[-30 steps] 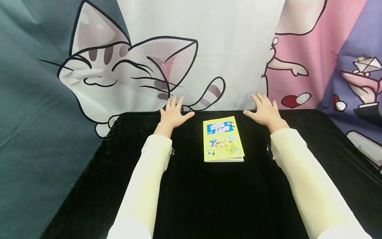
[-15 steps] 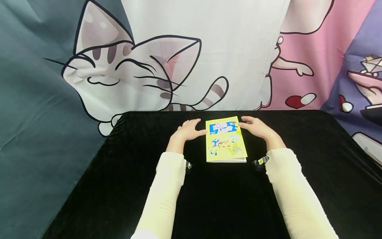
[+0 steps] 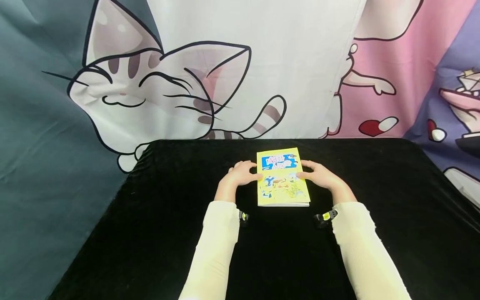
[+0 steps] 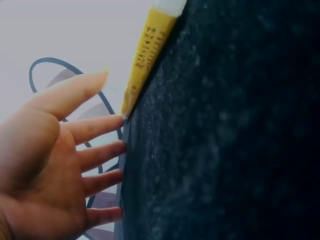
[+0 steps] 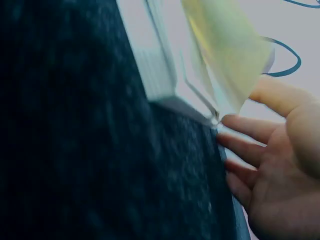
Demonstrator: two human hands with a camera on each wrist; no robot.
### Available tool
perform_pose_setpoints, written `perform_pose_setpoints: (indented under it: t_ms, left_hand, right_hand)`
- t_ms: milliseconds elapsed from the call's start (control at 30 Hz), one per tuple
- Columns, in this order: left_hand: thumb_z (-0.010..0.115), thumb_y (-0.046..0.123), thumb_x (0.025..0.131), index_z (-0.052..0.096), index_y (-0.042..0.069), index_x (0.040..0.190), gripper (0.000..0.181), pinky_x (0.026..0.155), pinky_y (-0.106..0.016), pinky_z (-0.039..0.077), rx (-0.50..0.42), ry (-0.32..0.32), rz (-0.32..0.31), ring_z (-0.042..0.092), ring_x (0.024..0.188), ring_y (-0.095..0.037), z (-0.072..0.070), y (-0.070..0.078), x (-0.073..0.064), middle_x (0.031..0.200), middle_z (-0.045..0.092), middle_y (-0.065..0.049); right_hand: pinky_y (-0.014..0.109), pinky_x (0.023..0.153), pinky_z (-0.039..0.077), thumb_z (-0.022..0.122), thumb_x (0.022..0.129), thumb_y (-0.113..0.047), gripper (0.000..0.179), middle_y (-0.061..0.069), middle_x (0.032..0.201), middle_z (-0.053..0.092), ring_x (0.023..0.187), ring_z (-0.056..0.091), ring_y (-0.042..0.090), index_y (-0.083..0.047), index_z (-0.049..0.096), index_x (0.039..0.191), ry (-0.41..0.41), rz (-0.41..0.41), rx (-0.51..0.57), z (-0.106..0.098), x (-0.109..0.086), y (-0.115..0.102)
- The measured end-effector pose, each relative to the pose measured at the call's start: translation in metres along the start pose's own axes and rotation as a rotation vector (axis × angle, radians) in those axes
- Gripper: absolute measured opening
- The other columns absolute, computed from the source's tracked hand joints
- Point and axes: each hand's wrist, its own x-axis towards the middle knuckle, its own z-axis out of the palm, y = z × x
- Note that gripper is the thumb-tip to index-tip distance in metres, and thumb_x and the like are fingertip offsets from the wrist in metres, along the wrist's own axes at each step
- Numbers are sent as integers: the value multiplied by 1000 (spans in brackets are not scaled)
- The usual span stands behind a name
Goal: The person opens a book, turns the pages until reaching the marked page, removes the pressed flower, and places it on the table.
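Observation:
A yellow paperback book (image 3: 283,196) with a blue title panel lies face up on the black cloth. At its left edge is my left hand (image 3: 240,175), thumb tip over the cover's margin. The left wrist view shows its straight, spread fingers, the index tip right at the end of the yellow spine (image 4: 149,47). My right hand (image 3: 319,175) is at the opposite edge, its thumb over the cover. In the right wrist view, fingertips (image 5: 232,120) meet the corner of the pages, and the yellow cover (image 5: 230,45) stands slightly raised from them.
Black velvety cloth (image 3: 277,258) covers the table. Behind its far edge hangs a curtain (image 3: 307,62) printed with a cartoon cat and other figures. Small black wrist devices (image 3: 325,216) sit below the cream sleeves (image 3: 363,241).
Both hands have come inward and back from beyond the book, down to its two sides. Their fingers were spread wide before, and the thumbs now overlap the cover. The book lies in about the same place.

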Motion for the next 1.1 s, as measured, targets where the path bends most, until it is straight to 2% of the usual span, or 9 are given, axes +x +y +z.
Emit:
perform_pose_setpoints:
  t_ms: [133, 200, 300, 433, 567, 700, 900, 1100]
  left_hand:
    - [62, 51, 83, 44, 19, 139, 67, 108, -50, 13, 18, -16, -19, 12, 139, -26, 1, 2, 0, 151, 24, -4]
    - [63, 51, 82, 43, 20, 139, 68, 108, -49, 12, 26, -14, -27, 11, 139, -25, 3, 2, 0, 151, 23, -3]
    - [63, 52, 82, 42, 22, 140, 69, 109, -49, 10, 25, -3, -25, 9, 139, -24, 5, -1, -1, 152, 22, -1]
    - [62, 54, 81, 42, 23, 140, 69, 109, -48, 7, 7, 19, -14, 7, 140, -22, 6, -5, -3, 152, 20, 2]
    - [64, 54, 80, 49, 23, 133, 63, 108, -47, 9, -11, 63, 6, 13, 138, -23, 10, -8, -1, 150, 25, 0]
    - [67, 53, 78, 56, 21, 121, 54, 106, -46, 12, -38, 95, 16, 21, 132, -25, 13, -10, 0, 144, 31, -2]
    - [66, 50, 80, 57, 20, 122, 53, 105, -49, 9, -63, 103, 23, 18, 133, -25, 13, -10, 3, 145, 31, -3]
    - [63, 55, 79, 45, 19, 138, 71, 105, -57, -7, -77, 61, 32, 2, 139, -28, 14, -6, 5, 151, 21, -5]
  right_hand:
    - [62, 102, 13, 64, 87, -33, 76, 29, 148, 13, 135, 8, 43, 0, 25, 144, -4, 7, -61, 3, 1, 1]
    - [63, 102, 12, 65, 86, -33, 80, 30, 148, 6, 136, 2, 44, 0, 22, 145, 4, 31, -82, 4, 0, 2]
    - [64, 101, 10, 65, 85, -32, 78, 26, 150, 9, 136, 2, 42, 1, 25, 144, 14, 21, -119, 4, 1, 3]
    - [64, 102, 7, 65, 84, -33, 69, 19, 150, 19, 137, 3, 39, 3, 38, 137, 45, -25, -199, 5, 3, 2]
    - [60, 100, 14, 70, 80, -37, 60, 19, 142, 31, 131, 14, 41, 2, 53, 122, 121, 19, -249, 7, 2, 2]
    - [57, 96, 19, 73, 76, -41, 56, 19, 134, 37, 125, 20, 41, 0, 60, 111, 171, 55, -265, 7, 0, 2]
    - [57, 98, 16, 71, 79, -38, 54, 20, 133, 40, 126, 20, 40, 0, 59, 115, 204, 24, -231, 8, 1, 4]
    - [58, 100, 13, 66, 85, -34, 54, 22, 136, 39, 129, 17, 40, -2, 52, 125, 229, 14, -167, 9, 3, 4]
